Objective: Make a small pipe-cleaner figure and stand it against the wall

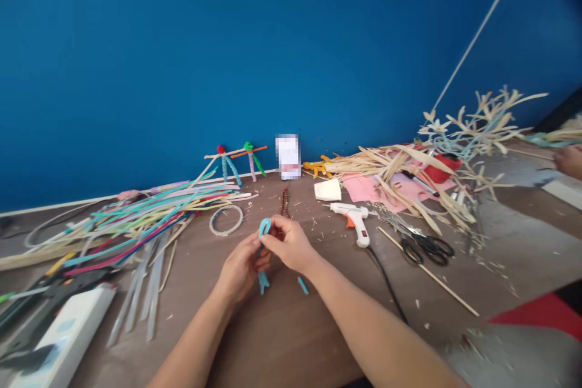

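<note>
A narrow, matte turquoise strip (264,228) bends into a tight loop. The left hand (240,270) and right hand (288,244) both pinch it closed.

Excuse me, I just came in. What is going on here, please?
A person's left hand and right hand hold a looped turquoise strip above a brown table. To the right sit a white glue gun with an orange trigger and black-handled scissors. Another person's hand shows at the far right edge.
</note>
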`<state>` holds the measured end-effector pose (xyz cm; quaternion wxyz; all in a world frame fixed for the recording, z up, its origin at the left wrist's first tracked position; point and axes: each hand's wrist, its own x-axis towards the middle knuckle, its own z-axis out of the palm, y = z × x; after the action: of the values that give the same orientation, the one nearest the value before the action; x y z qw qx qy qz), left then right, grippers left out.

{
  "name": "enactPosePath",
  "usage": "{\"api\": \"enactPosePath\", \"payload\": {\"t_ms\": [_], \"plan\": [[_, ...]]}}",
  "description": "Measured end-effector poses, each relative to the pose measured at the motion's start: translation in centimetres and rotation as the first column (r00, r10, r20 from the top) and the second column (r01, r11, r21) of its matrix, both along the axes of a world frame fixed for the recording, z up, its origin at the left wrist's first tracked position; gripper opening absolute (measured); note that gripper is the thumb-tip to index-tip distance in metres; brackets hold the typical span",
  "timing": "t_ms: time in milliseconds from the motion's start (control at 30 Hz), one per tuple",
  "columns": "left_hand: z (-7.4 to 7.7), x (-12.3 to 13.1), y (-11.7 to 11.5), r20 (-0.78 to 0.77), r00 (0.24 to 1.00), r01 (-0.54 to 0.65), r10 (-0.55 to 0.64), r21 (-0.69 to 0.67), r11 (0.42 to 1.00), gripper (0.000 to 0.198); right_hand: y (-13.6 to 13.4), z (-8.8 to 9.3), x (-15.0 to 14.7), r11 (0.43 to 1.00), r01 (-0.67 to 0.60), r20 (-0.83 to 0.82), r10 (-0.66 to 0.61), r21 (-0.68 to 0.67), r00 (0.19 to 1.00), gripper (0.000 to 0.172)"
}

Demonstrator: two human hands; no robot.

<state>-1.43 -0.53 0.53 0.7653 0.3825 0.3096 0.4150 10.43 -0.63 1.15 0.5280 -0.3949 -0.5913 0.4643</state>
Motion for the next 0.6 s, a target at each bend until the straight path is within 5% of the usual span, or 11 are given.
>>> {"api": "enactPosePath", "payload": {"t_ms": [300,600], "plan": [[-0.8,0.3,0.2,-0.142,0.984,-0.071,0.11,0.253,0.965,0.022,0.3,-0.1,0.2,0.984,0.138,0.06,-0.145,0.117,0.988,0.003],[-0.6,-0.1,0.7,-0.045,0.997,-0.049,0.055,0.121,0.991,0.017,0.7,-1.2,0.0,0.997,-0.07,-0.036,0.069,-0.017,0.997,0.015]]}}
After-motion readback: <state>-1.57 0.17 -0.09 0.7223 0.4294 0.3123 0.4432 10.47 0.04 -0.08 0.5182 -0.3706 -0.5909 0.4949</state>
